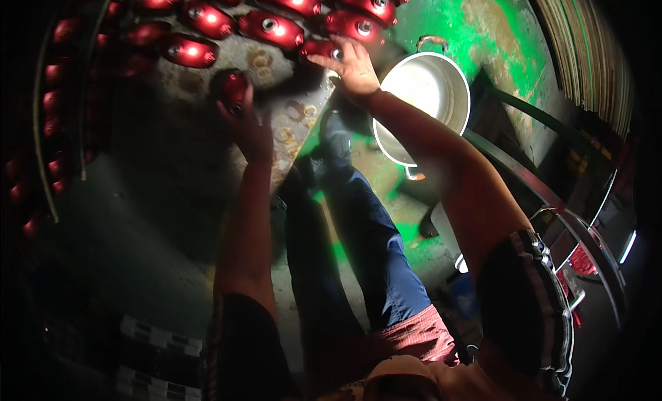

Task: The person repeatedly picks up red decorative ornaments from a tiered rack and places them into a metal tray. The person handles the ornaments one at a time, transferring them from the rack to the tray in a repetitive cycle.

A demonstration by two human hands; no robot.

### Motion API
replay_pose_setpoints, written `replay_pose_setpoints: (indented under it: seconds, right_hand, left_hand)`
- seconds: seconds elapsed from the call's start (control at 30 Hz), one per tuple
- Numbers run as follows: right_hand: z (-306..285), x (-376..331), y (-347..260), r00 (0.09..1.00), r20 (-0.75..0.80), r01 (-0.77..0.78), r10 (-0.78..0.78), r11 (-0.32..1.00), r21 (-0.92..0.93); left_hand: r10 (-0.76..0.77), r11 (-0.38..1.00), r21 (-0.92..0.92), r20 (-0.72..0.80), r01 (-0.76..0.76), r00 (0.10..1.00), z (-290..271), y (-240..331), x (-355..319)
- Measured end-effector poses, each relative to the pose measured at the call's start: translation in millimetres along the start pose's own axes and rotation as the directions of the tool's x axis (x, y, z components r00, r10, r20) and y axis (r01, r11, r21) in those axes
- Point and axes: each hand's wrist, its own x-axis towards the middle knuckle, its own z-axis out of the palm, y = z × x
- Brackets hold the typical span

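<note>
The left hand has its fingers wrapped around a red shell on the dim grey table; the right hand lies with fingers spread on another red shell, toward the pot. Rows of red shells lie beyond both hands, a white pot stands right of the table, and the floor behind the pot is worn green.

Left-hand piece: I saw a glossy red, rounded metal shell with a small silvery hole, gripped in my left hand, tilted, above the grey work surface near its far middle.
Right-hand piece: another red shell lay flat at the surface's far right edge, under the fingertips of my right hand.
Look: both were shiny, oval, dome-shaped, catching bright highlights.
</note>
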Motion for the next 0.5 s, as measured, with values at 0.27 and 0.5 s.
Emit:
replay_pose_setpoints:
  seconds: [0.27, 0.5]
  right_hand:
    - [-4, 15, -2, 0.995, 0.074, -0.053, 0.063, 0.991, -0.124]
    - [-128, -55, -41, 0.917, 0.278, -0.391, 0.285, 0.511, 0.766]
  left_hand:
    - [0.027, 0.991, -0.13, 0.008, -0.026, 1.0, -11, -35, 19]
    - [-0.204, 0.79, -0.452, 0.441, 0.413, 0.874, -153, 5, 2]
